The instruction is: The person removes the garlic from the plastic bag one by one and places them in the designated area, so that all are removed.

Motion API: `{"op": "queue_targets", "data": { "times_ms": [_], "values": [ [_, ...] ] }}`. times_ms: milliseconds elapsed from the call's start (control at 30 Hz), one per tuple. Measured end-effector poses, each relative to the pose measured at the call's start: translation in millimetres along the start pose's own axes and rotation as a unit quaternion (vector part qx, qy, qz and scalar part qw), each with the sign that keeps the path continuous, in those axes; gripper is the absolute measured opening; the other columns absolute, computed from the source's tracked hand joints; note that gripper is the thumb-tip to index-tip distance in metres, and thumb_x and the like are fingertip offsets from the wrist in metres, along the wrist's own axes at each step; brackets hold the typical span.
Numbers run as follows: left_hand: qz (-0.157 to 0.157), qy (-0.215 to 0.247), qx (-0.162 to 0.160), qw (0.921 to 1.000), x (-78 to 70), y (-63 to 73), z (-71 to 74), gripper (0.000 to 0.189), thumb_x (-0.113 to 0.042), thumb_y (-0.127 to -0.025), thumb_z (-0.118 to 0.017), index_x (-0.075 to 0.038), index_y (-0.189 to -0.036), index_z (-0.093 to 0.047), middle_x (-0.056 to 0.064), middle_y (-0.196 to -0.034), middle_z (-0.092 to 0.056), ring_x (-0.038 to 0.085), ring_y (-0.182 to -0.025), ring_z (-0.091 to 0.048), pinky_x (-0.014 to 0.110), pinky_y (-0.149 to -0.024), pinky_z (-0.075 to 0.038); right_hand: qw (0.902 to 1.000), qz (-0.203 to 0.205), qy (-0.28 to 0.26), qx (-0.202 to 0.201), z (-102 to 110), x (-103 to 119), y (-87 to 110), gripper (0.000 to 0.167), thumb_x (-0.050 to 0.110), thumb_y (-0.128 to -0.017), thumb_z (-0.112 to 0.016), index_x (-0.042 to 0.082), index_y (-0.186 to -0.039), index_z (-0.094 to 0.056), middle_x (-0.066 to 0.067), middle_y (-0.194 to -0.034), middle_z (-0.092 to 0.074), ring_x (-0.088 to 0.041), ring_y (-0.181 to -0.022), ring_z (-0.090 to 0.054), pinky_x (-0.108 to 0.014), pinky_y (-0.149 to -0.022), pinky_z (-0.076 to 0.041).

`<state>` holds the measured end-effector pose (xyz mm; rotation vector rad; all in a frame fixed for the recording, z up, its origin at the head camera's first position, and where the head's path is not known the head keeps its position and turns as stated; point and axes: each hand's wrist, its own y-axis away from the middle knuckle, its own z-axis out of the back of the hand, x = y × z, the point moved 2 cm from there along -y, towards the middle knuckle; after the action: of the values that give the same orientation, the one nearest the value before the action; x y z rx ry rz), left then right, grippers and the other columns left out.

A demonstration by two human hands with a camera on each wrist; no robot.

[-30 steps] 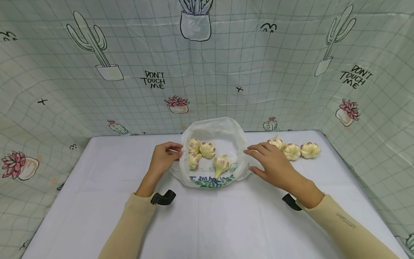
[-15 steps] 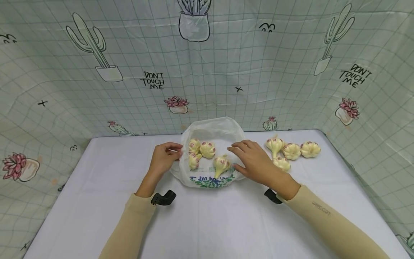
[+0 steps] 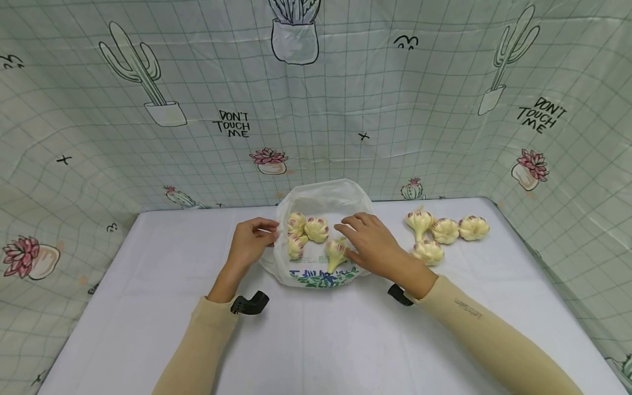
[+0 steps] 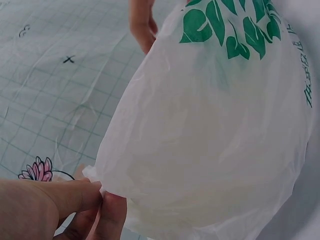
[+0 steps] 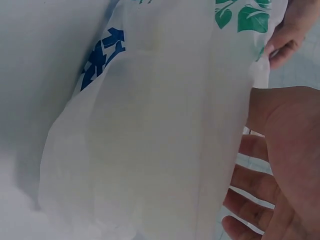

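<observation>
A white plastic bag [image 3: 340, 195] with green leaf print lies with its mouth spread wide, several garlic bulbs [image 3: 316, 230] inside it. My left hand [image 3: 250, 241] pinches the bag's left edge between thumb and fingers, as the left wrist view also shows. Over the bag's right side reaches my right hand [image 3: 371, 245], its fingers spread and relaxed past the rim. Its fingertips hang close to the nearest garlic bulb [image 3: 336, 253], whose stem points toward me. In the right wrist view, the right fingers [image 5: 252, 182] lie partly behind the bag wall, apart from each other.
More loose garlic bulbs [image 3: 446, 231] lie in a group on the white table [image 3: 316, 340], right of the bag. A grid-patterned cloth [image 3: 326, 99] with cactus drawings stands behind the table and along both sides.
My right hand has moved left from beside the bag to over its opening, uncovering the loose garlic bulbs on the right. My left hand stays at the bag's left edge.
</observation>
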<state>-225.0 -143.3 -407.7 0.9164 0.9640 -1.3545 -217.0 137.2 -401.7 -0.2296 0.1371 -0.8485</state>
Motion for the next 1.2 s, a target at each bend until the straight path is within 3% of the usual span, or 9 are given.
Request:
{"op": "queue_targets", "data": {
  "times_ms": [433,767,1200],
  "values": [
    [-0.007,-0.001,-0.001,1.0,1.8,0.5,0.5,0.02,0.006,-0.097,-0.069,0.008,-0.117,-0.073,0.023,-0.112,-0.07,0.01,-0.081,-0.067,0.018,-0.071,-0.062,0.9994,0.016,0.011,0.027,-11.6,7.5,-9.3,0.054,0.016,-0.088,-0.087,0.007,-0.137,-0.067,-0.011,-0.128,-0.069,-0.034,-0.125,-0.059,-0.051,-0.112,-0.048],
    [-0.006,-0.007,-0.003,1.0,1.6,1.1,-0.5,0.021,0.006,-0.097,-0.07,0.008,-0.118,-0.073,0.023,-0.113,-0.069,0.011,-0.082,-0.066,0.016,-0.071,-0.061,0.9979,0.034,0.021,0.051,-15.5,13.4,-10.2,0.053,0.02,-0.087,-0.089,0.009,-0.135,-0.069,-0.009,-0.123,-0.071,-0.031,-0.119,-0.062,-0.048,-0.108,-0.05],
    [-0.006,-0.005,-0.001,1.0,0.8,0.4,1.2,0.021,0.005,-0.097,-0.07,0.007,-0.119,-0.073,0.023,-0.115,-0.069,0.009,-0.082,-0.066,0.017,-0.072,-0.061,0.9979,0.054,0.025,0.027,-18.3,12.2,-10.2,0.046,0.012,-0.087,-0.088,0.009,-0.13,-0.071,-0.008,-0.116,-0.072,-0.03,-0.111,-0.063,-0.046,-0.102,-0.053]
  ]
}}
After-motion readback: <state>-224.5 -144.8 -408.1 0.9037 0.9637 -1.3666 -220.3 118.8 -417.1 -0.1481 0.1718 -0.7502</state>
